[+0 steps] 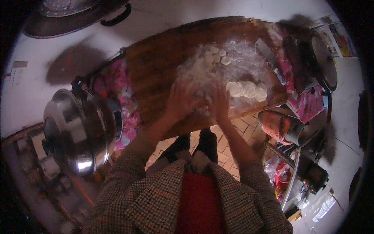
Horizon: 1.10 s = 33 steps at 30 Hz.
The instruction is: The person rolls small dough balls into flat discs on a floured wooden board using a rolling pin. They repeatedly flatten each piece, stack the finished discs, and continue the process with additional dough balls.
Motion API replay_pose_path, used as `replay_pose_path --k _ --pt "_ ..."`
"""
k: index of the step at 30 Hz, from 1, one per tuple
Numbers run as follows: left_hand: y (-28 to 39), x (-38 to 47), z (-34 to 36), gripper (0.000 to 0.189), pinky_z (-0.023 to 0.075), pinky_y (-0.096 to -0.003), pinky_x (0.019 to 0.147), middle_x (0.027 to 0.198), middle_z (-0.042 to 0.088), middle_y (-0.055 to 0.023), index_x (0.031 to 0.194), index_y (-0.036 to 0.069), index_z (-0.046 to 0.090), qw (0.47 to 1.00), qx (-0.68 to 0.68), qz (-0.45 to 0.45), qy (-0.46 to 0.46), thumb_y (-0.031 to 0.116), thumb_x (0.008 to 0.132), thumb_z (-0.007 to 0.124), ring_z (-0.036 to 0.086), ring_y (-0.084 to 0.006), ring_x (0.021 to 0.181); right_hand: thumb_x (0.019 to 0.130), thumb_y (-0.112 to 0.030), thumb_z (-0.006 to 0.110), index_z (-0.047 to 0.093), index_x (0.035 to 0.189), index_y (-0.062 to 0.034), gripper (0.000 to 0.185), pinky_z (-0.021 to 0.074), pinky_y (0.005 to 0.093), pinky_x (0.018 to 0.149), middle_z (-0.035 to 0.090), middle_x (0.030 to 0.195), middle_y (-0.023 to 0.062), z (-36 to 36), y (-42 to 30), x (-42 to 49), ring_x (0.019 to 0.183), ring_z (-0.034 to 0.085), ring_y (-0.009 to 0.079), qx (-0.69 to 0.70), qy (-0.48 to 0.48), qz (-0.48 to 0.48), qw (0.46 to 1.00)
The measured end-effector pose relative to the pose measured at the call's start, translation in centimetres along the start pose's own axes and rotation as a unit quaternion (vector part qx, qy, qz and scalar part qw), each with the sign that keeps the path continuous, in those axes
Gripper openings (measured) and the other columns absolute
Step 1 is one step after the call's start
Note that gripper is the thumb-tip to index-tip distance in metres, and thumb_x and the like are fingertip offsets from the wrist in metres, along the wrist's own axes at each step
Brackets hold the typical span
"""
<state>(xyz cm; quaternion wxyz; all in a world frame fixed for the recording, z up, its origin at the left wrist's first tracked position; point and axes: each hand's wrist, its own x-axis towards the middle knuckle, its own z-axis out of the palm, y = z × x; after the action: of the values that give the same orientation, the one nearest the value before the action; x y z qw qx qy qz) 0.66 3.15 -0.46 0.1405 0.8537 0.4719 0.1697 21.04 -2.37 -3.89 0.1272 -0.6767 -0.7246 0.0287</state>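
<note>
My left hand (182,98) and my right hand (219,101) reach side by side over a floured wooden board (157,64). Both are blurred, with fingers pointing to the far side. Whether anything lies under the palms is hidden. Just right of my right hand, an overlapping row of thin round dough wrappers (247,89) rests on the board. Beyond the hands sit several small dough pieces (215,55), amid scattered white flour (242,55). A cleaver (268,57) lies along the board's right side, its handle towards me.
A lidded steel pot (81,131) stands at the left, near a pink floral cloth (128,102). Upper left is a large pan (73,20) with a black handle. At the right are a dark round lid (323,61) and an orange bag (276,125) below the board's edge.
</note>
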Motion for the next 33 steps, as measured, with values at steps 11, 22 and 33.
replay_pose_path --k 11,22,33 --pt "0.8 -0.5 1.2 0.075 0.0174 -0.0623 0.117 0.16 0.025 -0.0208 0.149 0.005 0.037 0.994 0.082 -0.07 0.009 0.052 0.093 0.056 0.022 -0.0438 0.147 0.099 -0.037 0.052 0.037 0.152 -0.015 0.059 0.0147 0.0546 0.121 0.031 0.159 0.0125 -0.2 0.2 1.0 0.15 0.023 0.0314 0.061 -0.035 0.009 0.997" --pt "0.6 -0.3 0.3 0.072 0.0202 -0.0578 0.118 0.158 0.028 -0.021 0.15 0.006 0.036 0.982 0.121 -0.146 0.019 0.046 0.094 0.058 0.027 -0.0424 0.146 0.098 -0.033 0.055 0.047 0.146 -0.011 0.053 0.0228 0.0542 0.119 0.036 0.157 0.0117 -1.1 -0.5 0.7 0.146 0.031 0.033 0.026 -0.029 -0.059 0.997" --pt "1.8 -4.9 2.3 0.066 0.0136 -0.0632 0.117 0.163 0.02 -0.0183 0.155 0.01 0.03 0.99 0.061 -0.125 -0.016 0.04 0.1 0.05 0.017 -0.0447 0.149 0.096 -0.034 0.055 0.035 0.153 -0.012 0.064 0.0223 0.0533 0.119 0.034 0.157 0.0137 -1.6 0.0 -0.9 0.147 0.028 0.034 0.013 -0.092 -0.094 0.991"
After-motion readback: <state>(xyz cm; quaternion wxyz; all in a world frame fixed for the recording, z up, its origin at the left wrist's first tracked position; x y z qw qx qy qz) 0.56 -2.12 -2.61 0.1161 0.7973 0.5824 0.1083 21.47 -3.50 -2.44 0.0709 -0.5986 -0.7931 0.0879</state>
